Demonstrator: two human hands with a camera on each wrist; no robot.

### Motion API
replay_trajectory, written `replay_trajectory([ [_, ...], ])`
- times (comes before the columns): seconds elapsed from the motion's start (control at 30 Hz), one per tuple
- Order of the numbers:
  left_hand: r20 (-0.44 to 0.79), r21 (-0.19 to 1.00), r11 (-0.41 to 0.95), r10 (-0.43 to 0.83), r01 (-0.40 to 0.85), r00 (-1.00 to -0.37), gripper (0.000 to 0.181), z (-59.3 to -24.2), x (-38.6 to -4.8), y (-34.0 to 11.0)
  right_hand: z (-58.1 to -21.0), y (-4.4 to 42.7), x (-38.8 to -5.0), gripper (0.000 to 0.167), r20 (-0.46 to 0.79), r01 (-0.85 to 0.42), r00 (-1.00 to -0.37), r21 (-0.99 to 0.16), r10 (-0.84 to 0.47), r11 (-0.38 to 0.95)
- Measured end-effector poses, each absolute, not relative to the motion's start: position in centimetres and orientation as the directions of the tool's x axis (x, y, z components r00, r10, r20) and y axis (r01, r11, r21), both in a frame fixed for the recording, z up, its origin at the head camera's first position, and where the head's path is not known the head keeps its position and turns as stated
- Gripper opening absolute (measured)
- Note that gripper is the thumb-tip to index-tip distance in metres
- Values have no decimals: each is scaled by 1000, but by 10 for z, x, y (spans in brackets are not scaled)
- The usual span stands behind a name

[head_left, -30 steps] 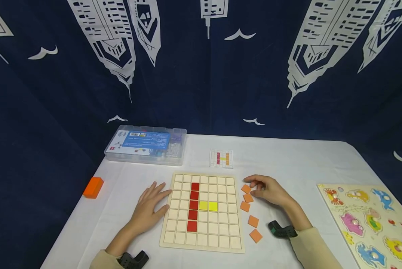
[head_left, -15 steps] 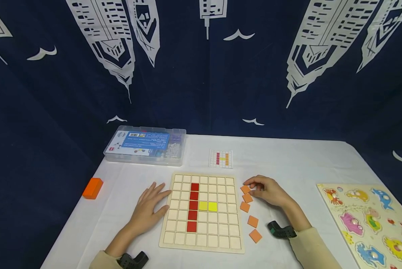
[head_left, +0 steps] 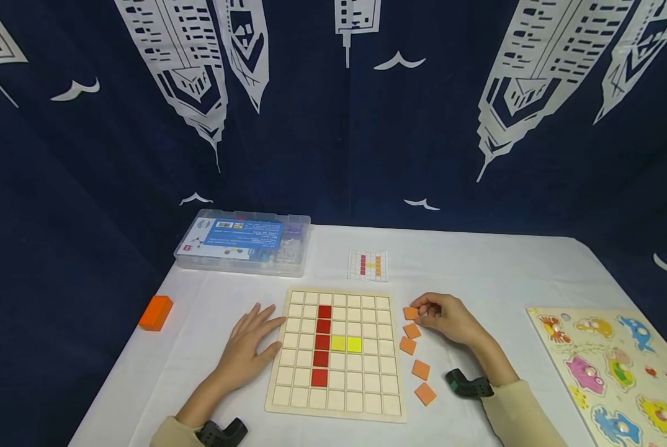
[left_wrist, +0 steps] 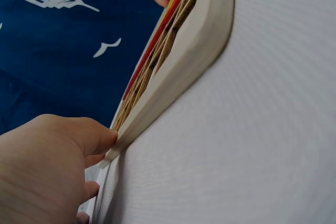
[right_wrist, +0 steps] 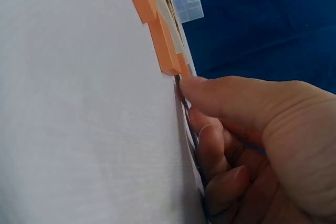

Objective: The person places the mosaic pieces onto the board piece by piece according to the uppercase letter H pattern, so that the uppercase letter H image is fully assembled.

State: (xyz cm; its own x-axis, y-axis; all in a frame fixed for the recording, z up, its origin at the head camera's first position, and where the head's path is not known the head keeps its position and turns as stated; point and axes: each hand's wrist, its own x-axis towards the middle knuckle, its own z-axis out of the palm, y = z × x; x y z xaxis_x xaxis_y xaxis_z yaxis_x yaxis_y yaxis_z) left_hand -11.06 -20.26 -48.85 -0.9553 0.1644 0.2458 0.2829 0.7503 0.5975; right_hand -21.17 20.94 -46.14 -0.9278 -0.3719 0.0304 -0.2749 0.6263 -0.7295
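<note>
A wooden grid board [head_left: 335, 415] lies on the table with a column of red tiles [head_left: 322, 342] and two yellow tiles [head_left: 346, 344] in its cells. At its left edge rests my left hand [head_left: 249, 347], fingers spread; the left wrist view shows that hand [left_wrist: 58, 166] touching the board's edge [left_wrist: 173, 87]. Right of the board, several orange tiles [head_left: 420, 370] form a loose column. My right hand [head_left: 447, 318] pinches the topmost orange tile [head_left: 410, 313] between thumb and finger. In the right wrist view, the hand [right_wrist: 257, 129] has its thumb beside orange tiles [right_wrist: 164, 45].
Behind the board lies a small pattern card [head_left: 368, 266]. A clear plastic case [head_left: 244, 242] sits at the back left, an orange block [head_left: 156, 313] at the left edge. An animal puzzle board [head_left: 618, 372] lies on the right.
The topmost orange tile has turned and shifted slightly right under my right hand's fingers, and the fingertips have moved a little right. My left hand has stayed in place.
</note>
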Motion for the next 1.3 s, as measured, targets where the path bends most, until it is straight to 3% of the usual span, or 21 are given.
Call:
replay_trajectory([
  [0.3, 257, 593, 752, 161, 287, -953, 44, -488, -110, -202, -445, 206, -208, 19, 60, -276, -943, -686, -327, 673],
  [0.73, 241, 595, 756, 156, 273, -958, 45, -489, -111, -202, -422, 183, -206, 18, 99, -346, -920, -659, -380, 667],
  [1.3, 260, 586, 758, 159, 286, -953, 44, -489, -111, -202, -422, 132, -209, 18, -40, -322, -884, -669, -465, 669],
])
